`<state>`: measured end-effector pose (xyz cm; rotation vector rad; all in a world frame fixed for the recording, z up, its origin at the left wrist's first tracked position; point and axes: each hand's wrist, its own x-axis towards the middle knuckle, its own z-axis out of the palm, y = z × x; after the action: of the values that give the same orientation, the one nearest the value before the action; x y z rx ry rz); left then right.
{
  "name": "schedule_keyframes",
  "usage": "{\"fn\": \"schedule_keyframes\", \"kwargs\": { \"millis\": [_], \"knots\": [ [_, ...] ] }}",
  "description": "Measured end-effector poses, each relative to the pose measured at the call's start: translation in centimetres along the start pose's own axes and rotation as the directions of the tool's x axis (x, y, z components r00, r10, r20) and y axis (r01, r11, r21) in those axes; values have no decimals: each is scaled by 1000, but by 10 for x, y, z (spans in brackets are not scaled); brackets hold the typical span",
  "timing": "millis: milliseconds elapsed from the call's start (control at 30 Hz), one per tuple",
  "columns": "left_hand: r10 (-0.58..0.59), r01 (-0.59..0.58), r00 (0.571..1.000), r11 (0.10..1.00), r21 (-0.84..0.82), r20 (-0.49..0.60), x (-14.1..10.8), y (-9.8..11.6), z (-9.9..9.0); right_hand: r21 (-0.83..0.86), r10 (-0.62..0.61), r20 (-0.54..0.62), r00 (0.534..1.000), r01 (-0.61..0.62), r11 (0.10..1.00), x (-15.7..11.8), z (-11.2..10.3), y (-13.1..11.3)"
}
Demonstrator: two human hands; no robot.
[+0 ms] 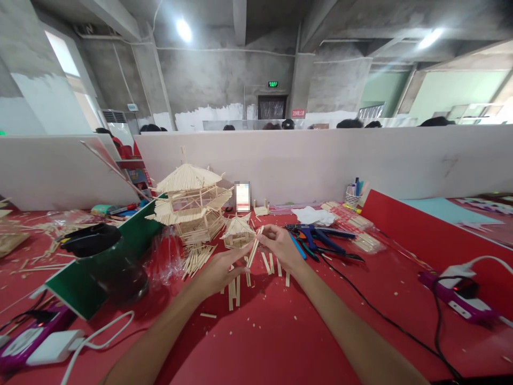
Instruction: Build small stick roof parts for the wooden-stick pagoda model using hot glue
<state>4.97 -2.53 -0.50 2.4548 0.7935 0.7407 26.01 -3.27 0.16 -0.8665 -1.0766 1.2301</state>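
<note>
My right hand (pixel 279 245) pinches the upper end of some thin wooden sticks (pixel 253 253) that lean to the right above the red table (pixel 256 342). My left hand (pixel 222 274) is to the left of them, its thumb apart from its fingers, with its fingertips close to the sticks; nothing shows in its grip. Just behind the hands stands a small stick pavilion (pixel 237 231) with a pointed roof. A larger tiered stick building (pixel 192 200) rises behind on the left. Short loose sticks (pixel 238 290) lie below and between the hands.
Blue-handled pliers (pixel 320 235) and a glue gun (pixel 308 233) lie right of the hands, with a black cable (pixel 377 314) running toward the front right. A dark jar (pixel 108 267) and green board (pixel 80 283) stand left. Purple power strips (pixel 457 299) lie at the right and left.
</note>
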Motion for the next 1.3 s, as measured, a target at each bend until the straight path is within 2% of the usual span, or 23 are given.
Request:
{"fn": "schedule_keyframes", "kwargs": {
  "millis": [167, 433, 533, 633, 733, 900, 1300],
  "knots": [
    [-37, 36, 999, 999, 16, 14, 0, 2, 0, -17, 10, 0, 1000, -10, 1000, 1, 0, 4],
    [-7, 7, 1000, 1000, 7, 15, 0, -1, -1, 4, 5, 10, 1000, -6, 1000, 1, 0, 6],
    [-12, 12, 1000, 999, -31, 11, 0, 3, -3, 6, -6, 21, 1000, 6, 1000, 1, -1, 5],
    [-86, 84, 996, 987, -140, -7, 2, 16, -7, -2, -38, 37, 999, 38, 999, 1, -1, 2],
    [-186, 174, 982, 927, -332, -5, 3, 26, -8, -10, -61, 75, 995, 61, 998, 0, -1, -1],
    [-256, 242, 966, 855, -458, 31, 7, 23, -2, -8, -78, 144, 986, 80, 997, -2, 1, -2],
    [-276, 242, 961, 891, -383, -35, 9, 23, 3, -27, -63, 106, 992, 66, 997, -6, 7, -5]
  ]
}}
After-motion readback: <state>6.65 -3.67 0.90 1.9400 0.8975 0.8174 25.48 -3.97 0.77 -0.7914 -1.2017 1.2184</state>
